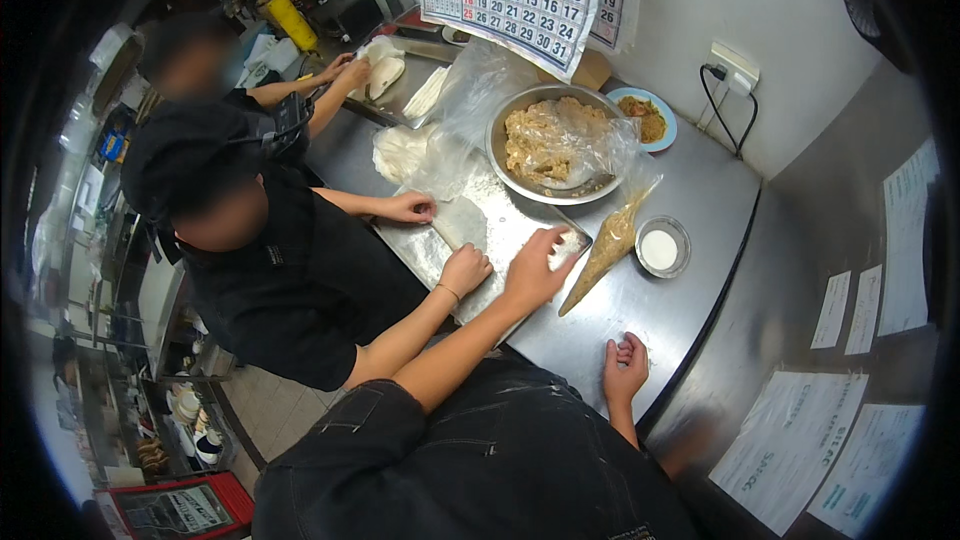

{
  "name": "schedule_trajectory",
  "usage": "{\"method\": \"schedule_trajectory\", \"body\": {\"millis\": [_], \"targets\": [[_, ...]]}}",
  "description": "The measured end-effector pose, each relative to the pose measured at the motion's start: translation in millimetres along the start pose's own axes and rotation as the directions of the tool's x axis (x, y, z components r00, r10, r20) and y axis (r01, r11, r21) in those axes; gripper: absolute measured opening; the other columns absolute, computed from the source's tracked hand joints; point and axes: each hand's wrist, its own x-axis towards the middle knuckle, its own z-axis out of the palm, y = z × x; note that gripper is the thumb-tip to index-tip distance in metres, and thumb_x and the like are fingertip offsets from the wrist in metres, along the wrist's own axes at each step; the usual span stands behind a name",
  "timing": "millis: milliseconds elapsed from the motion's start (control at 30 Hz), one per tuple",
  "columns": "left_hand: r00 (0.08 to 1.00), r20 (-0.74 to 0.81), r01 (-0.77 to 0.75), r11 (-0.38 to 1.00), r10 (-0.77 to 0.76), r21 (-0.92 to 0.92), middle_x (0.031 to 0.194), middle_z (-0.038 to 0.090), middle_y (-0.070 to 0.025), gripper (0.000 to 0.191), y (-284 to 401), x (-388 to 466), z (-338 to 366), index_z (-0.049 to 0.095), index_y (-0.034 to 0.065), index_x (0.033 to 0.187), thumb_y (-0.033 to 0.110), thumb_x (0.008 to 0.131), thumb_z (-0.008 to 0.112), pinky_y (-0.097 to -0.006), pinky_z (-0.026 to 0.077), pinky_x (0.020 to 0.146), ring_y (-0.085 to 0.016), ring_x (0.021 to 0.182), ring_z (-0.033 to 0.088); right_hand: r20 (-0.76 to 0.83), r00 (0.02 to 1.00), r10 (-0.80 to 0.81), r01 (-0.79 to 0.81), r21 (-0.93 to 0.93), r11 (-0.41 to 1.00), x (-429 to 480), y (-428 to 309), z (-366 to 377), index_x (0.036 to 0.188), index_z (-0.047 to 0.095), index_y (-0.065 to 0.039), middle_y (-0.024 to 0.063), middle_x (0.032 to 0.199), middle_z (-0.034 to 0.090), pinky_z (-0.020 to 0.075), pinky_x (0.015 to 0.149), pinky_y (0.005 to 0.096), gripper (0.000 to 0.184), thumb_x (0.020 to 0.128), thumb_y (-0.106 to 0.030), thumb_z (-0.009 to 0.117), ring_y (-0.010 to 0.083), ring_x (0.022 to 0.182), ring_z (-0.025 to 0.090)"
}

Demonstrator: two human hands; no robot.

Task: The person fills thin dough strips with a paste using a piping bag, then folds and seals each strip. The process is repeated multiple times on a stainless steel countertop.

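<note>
My left hand [538,266] is over the near right corner of a floured metal tray [504,221]. Its thumb and fingers are apart around a patch of white flour [566,247]; whether they touch it I cannot tell. My right hand [626,367] is by the steel tabletop's near edge, fingers loosely curled and nothing in it. Between the hands and the wall lie a clear piping bag [606,247] of tan filling and a small bowl of white substance [660,249]. Farther back, a steel bowl [556,199] holds a chunky tan mixture partly under plastic.
A co-worker's hands [465,270] rest at a thin pale wrapper sheet [459,223] on the tray. Another person's hands [352,73] handle pale sheets at a farther tray [397,94]. A blue-rimmed plate of food [643,118] stands near wall-outlet cords [739,124].
</note>
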Motion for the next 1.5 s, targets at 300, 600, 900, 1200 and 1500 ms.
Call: {"method": "schedule_trajectory", "body": {"millis": [300, 600, 900, 1200, 1500], "targets": [[0.875, -0.451, 0.158, 0.985, -0.175, -0.077, 0.114, 0.076, -0.0123, 0.046, -72.3, 78.8, -119.9, 0.068, -0.0016, 0.137, 0.027, 0.103, 0.079, -0.0335, 0.058, 0.081, -0.018, 0.098, 0.073, -0.012, 0.995, 0.098, -0.097, 0.067, 0.993, 4.0, -10.1, 0.5, 0.127, 0.074, 0.001, 0.0076, 0.096, 0.071, 0.0561, 0.072, 0.0303, 0.036, 0.095, -0.012, 0.085, 0.0156, 0.077, 0.065], [0.467, -0.725, 0.725, 0.689, -0.505, -0.013, 0.134, 0.074, -0.0287, 0.046, -258.4, 164.2, -203.6, 0.073, -0.0019, 0.133, 0.018, 0.092, 0.071, -0.0503, 0.053, 0.111, -0.044, 0.126, 0.071, -0.186, 0.980, -0.070, 0.009, -0.310, 0.951, 57.5, -6.1, 1.6, 0.116, 0.075, -0.004, 0.0090, 0.098, 0.067, 0.0502, 0.086, 0.0436, 0.026, 0.098, -0.021, 0.081, 0.0283, 0.094, 0.062], [0.462, -0.671, 0.834, 0.541, -0.580, 0.108, 0.125, 0.080, -0.0246, 0.036, -347.1, 178.4, -222.2, 0.081, 0.0026, 0.124, 0.015, 0.091, 0.072, -0.0473, 0.059, 0.105, -0.042, 0.118, 0.076, -0.177, 0.984, -0.036, -0.051, -0.461, 0.886, 65.2, -7.0, 9.6, 0.109, 0.074, -0.006, 0.0097, 0.097, 0.065, 0.0501, 0.085, 0.0458, 0.021, 0.097, -0.022, 0.080, 0.0292, 0.091, 0.061], [0.439, -0.298, 0.872, 0.321, -0.848, 0.371, 0.139, 0.074, -0.0229, 0.058, -371.6, 193.2, -236.0, 0.073, -0.0003, 0.138, 0.041, 0.097, 0.067, -0.0474, 0.056, 0.108, -0.035, 0.130, 0.071, -0.164, 0.985, -0.045, -0.046, -0.512, 0.858, 68.7, -7.8, 13.3, 0.108, 0.073, -0.004, 0.0100, 0.095, 0.063, 0.0480, 0.078, 0.0458, 0.023, 0.098, -0.023, 0.080, 0.0293, 0.087, 0.059], [0.528, -0.559, 0.848, 0.435, -0.639, 0.303, 0.115, 0.083, -0.0206, 0.025, -394.8, 193.1, -202.6, 0.086, 0.0083, 0.113, 0.012, 0.092, 0.073, -0.0479, 0.063, 0.098, -0.042, 0.108, 0.080, -0.141, 0.987, -0.084, -0.008, -0.554, 0.833, 69.6, -2.4, 13.8, 0.110, 0.072, -0.001, 0.0108, 0.095, 0.062, 0.0478, 0.077, 0.0456, 0.028, 0.102, -0.027, 0.078, 0.0297, 0.085, 0.058]]}}
